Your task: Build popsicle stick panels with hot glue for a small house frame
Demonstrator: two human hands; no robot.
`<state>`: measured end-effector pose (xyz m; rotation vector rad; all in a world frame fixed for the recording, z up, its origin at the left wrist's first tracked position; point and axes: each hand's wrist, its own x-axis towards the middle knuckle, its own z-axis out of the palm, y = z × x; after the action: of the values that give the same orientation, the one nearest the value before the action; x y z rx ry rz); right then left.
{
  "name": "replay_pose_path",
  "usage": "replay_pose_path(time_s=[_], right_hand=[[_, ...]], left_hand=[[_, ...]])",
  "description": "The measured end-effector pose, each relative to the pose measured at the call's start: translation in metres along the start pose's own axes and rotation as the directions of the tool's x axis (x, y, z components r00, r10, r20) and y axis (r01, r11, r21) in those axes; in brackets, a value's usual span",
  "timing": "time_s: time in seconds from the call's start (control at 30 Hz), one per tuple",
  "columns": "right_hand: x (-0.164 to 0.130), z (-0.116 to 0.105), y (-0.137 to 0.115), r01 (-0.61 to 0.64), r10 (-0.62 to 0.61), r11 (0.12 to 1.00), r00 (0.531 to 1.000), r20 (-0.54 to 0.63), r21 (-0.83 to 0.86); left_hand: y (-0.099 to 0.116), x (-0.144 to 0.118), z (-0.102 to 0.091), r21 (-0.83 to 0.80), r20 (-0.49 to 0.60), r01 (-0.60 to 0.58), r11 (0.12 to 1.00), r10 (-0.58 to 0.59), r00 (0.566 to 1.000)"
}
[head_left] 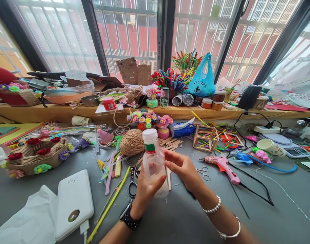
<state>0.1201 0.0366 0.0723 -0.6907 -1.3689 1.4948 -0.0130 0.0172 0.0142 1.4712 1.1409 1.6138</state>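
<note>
Gripping a clear bottle, the left hand hides its base.

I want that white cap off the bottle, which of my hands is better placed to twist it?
Probably the right hand: its fingers are free and it only touches the side of the plastic bottle, just below the white cap. The left hand is wrapped around the bottle's lower body, steadying it.

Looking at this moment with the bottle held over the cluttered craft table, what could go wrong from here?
1. The left hand alone grips the clear bottle; the right hand only touches its side, so it might slip.
2. Black scissors lie right beside the left hand, a possible nick.
3. The pink glue gun and its cord lie near the right forearm and could snag.
</note>
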Motion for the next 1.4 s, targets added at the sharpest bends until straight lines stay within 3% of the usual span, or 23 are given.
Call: replay_pose_path(time_s=[0.3,0.43,0.73,0.9,1.0,1.07,1.2,1.3,1.4], right_hand=[[-0.004,0.007,0.000,0.013,-0.014,1.000,0.999,-0.052,-0.010],[-0.001,0.007,0.009,0.050,-0.069,0.995,0.972,-0.224,-0.092],[-0.002,0.001,-0.002,-0.019,0.019,1.000,1.000,0.000,-0.011],[-0.001,0.000,-0.006,0.012,-0.009,0.998,0.999,0.046,-0.063],[-0.001,-0.003,-0.014,0.034,-0.016,0.978,0.996,0.086,-0.206],[-0.003,-0.004,-0.021,0.046,-0.019,0.907,0.997,0.069,-0.419],[-0.012,-0.001,-0.032,0.077,-0.077,0.602,0.996,0.038,-0.794],[-0.018,0.003,-0.035,-0.008,-0.056,0.369,0.998,-0.031,-0.930],[-0.021,0.003,-0.039,-0.042,0.015,0.293,0.999,-0.039,-0.955]], left_hand=[[0.003,-0.005,0.001,-0.019,-0.027,0.016,1.000,-0.016,1.000],[0.001,-0.008,-0.001,0.091,-0.003,-0.035,0.995,0.035,0.999],[0.002,-0.006,-0.004,0.107,0.020,-0.023,0.994,0.021,1.000],[0.001,-0.005,-0.004,0.144,0.026,-0.062,0.988,0.059,0.998],[0.001,-0.002,-0.007,0.283,0.035,-0.122,0.951,0.117,0.992],[0.001,0.000,-0.009,0.440,-0.006,-0.179,0.880,0.203,0.979],[-0.001,0.003,-0.015,0.662,0.004,-0.332,0.671,0.440,0.898],[-0.003,0.005,-0.019,0.718,0.082,-0.421,0.555,0.533,0.842],[-0.005,0.007,-0.021,0.723,0.122,-0.453,0.521,0.549,0.827]])
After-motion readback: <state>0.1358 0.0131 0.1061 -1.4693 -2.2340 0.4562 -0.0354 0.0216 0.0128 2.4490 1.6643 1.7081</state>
